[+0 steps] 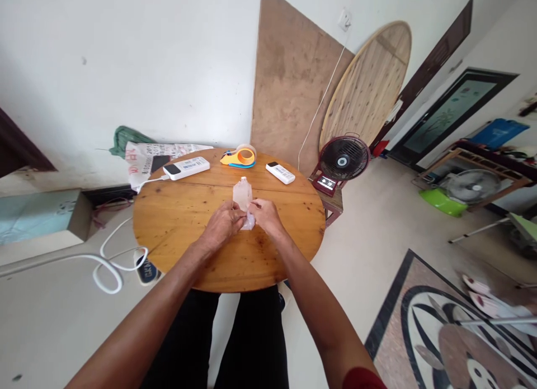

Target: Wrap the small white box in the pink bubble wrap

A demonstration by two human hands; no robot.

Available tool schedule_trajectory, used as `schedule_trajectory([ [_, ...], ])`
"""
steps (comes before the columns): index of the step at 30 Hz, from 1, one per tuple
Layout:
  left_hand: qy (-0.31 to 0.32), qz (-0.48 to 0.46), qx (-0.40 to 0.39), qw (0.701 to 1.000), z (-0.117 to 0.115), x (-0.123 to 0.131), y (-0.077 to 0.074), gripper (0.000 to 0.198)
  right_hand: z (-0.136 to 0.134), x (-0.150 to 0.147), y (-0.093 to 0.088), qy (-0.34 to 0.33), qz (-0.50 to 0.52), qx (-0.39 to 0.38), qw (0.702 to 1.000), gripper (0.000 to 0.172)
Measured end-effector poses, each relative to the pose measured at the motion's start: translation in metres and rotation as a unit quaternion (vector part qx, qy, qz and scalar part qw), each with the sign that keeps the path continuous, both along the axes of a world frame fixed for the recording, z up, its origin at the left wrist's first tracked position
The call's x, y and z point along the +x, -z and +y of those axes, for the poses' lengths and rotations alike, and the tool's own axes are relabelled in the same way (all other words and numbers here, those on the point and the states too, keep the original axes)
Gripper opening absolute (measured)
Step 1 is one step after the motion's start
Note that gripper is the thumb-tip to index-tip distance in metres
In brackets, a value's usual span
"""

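A pale, translucent plastic piece, shaped rather like a small bottle with a white tip, is between my hands at the middle of the round wooden table. Its lower part, a crumpled, faintly purple clear film, shows below my fingers. My left hand pinches the plastic from the left, fingers closed. From the right, my right hand grips it with bent fingers. My fingertips partly hide the plastic, and I cannot tell whether it is one piece or two.
Toward the table's back are a cabled white device, an orange-and-blue tape dispenser and a smaller white device. A dark fan stands beyond the right edge. White cable loops down at the left. A wall is behind.
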State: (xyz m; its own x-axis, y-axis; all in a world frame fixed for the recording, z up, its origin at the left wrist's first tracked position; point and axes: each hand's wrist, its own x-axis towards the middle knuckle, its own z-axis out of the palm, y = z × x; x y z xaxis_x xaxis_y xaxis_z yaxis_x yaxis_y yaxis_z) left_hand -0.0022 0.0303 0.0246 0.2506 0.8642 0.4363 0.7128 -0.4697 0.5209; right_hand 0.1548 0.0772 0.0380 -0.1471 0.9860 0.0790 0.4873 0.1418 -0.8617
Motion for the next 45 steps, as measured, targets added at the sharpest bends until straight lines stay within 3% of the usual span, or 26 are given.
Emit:
schedule_trajectory([
  [6, -0.008, -0.101, 0.005, 0.995, -0.002, 0.002, 0.007, 0.022, -0.016, 0.012, -0.017, -0.045, 0.086, -0.078, 0.992, 0.022],
  [10, 0.028, -0.160, 0.011, 0.987, -0.012, -0.003, 0.006, 0.024, -0.026, 0.023, -0.021, -0.086, 0.164, -0.115, 0.976, 0.029],
  [14, 0.026, -0.130, 0.040, 0.990, -0.018, -0.006, 0.008, 0.031, -0.029, 0.027, -0.014, -0.109, 0.216, -0.116, 0.963, 0.037],
  [20, 0.012, -0.097, 0.100, 0.990, -0.016, -0.004, 0.013, 0.012, -0.030, 0.025, 0.001, -0.087, 0.281, -0.105, 0.950, 0.039],
  [24, -0.004, -0.058, 0.123, 0.991, -0.017, -0.003, 0.012, 0.013, -0.035, 0.022, 0.007, -0.070, 0.284, -0.067, 0.954, 0.036],
  [30, -0.017, -0.021, 0.141, 0.990, -0.017, -0.001, 0.012, 0.017, -0.036, 0.015, 0.014, -0.057, 0.257, -0.040, 0.964, 0.031],
  [35, 0.006, -0.060, 0.129, 0.990, -0.016, -0.001, 0.016, 0.020, -0.035, 0.010, 0.015, -0.071, 0.201, 0.001, 0.977, 0.026],
  [40, -0.002, -0.133, 0.085, 0.987, -0.019, 0.002, 0.012, 0.019, -0.038, 0.009, 0.002, -0.094, 0.038, 0.083, 0.991, 0.017],
  [45, -0.045, -0.183, 0.055, 0.980, -0.019, 0.009, 0.005, 0.018, -0.043, 0.006, -0.014, -0.100, -0.149, 0.144, 0.973, 0.019],
])
